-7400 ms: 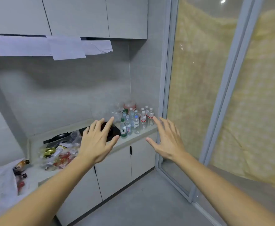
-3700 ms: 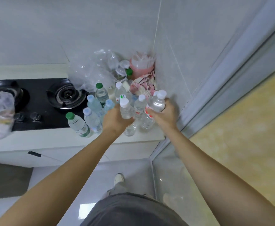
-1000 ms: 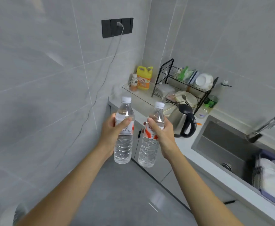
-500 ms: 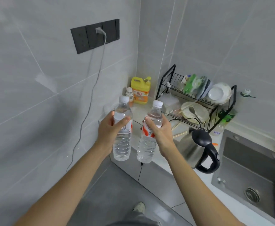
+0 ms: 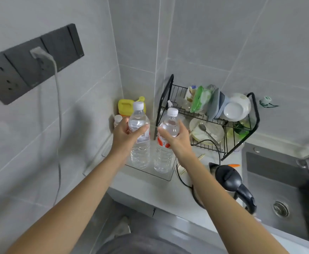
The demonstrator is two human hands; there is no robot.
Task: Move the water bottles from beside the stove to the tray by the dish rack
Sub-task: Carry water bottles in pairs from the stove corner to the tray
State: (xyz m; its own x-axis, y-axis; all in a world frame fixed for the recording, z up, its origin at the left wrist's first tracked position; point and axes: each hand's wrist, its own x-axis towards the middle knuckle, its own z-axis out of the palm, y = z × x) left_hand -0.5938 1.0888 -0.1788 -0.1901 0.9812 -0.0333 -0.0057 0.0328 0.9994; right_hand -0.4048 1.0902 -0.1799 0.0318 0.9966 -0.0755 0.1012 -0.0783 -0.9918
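I hold two clear, white-capped water bottles upright over a clear tray [image 5: 165, 177] on the counter, left of the black dish rack [image 5: 223, 149]. My left hand [image 5: 125, 137] grips the left water bottle [image 5: 140, 154] around its white label. My right hand [image 5: 177, 139] grips the right water bottle [image 5: 163, 160] above its red and white label. Both bottle bases sit low within the tray's outline; I cannot tell whether they touch it. The stove is out of view.
A yellow jug [image 5: 125, 107] and a small bottle [image 5: 117, 119] stand at the tray's back. A black-handled kettle [image 5: 228, 182] with its cord lies right of the tray. The sink [image 5: 278, 189] is at far right. A wall socket strip [image 5: 30, 65] has a cable hanging.
Since half a second ago I have come closer to the counter, and both bottles have moved forward and down over the tray. Earlier, I picked them up beside the stove.
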